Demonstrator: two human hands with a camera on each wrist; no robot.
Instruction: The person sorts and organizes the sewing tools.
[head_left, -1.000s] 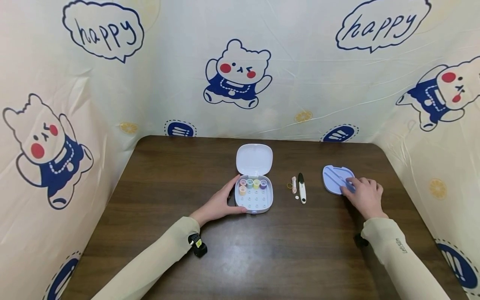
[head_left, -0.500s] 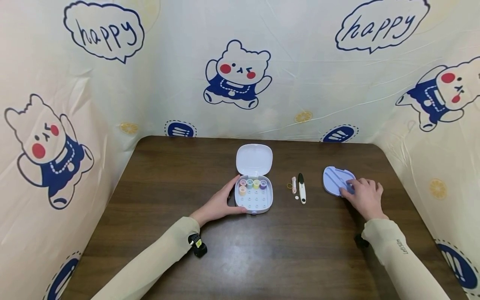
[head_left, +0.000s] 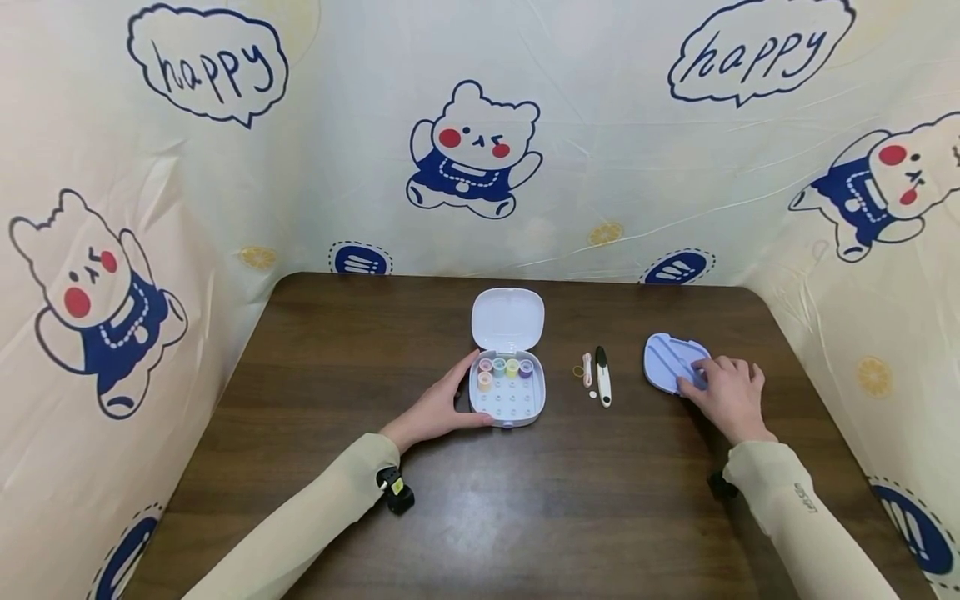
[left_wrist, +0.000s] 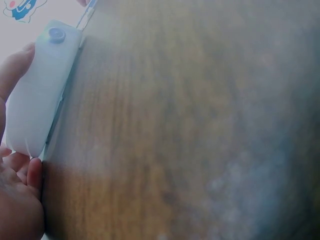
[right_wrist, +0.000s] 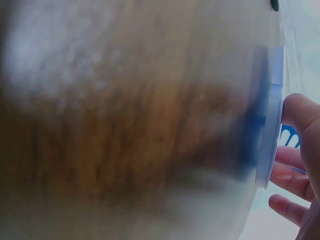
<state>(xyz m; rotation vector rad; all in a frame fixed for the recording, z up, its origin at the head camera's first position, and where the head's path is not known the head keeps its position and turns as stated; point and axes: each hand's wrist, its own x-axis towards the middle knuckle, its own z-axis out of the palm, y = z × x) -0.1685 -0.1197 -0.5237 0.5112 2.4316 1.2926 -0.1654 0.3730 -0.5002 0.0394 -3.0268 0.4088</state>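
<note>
My left hand [head_left: 435,407] grips the left side of an open white sewing box [head_left: 507,412], thumb at its front edge and fingers along the side. Several small thread spools [head_left: 500,367] in pastel colours stand on pegs inside, mostly in the back row, and the hinged lid [head_left: 507,319] is raised. In the left wrist view the box's front wall [left_wrist: 42,90] and round catch show. At the right, my right hand [head_left: 727,396] holds a light-blue shallow tray [head_left: 663,363] by its near right part. The thumb touches the tray [right_wrist: 270,135] in the right wrist view; its far fingertips are partly hidden.
Between box and tray lie black-and-white thread snips [head_left: 603,379], a pale narrow piece [head_left: 588,370] of unclear kind, a thin yellow ring [head_left: 578,371] and a small white disc [head_left: 593,395]. Printed cloth [head_left: 570,150] hangs behind the brown table [head_left: 525,508].
The blue tray has shifted very slightly toward the person under my right hand. My left hand and the sewing box stay where they were.
</note>
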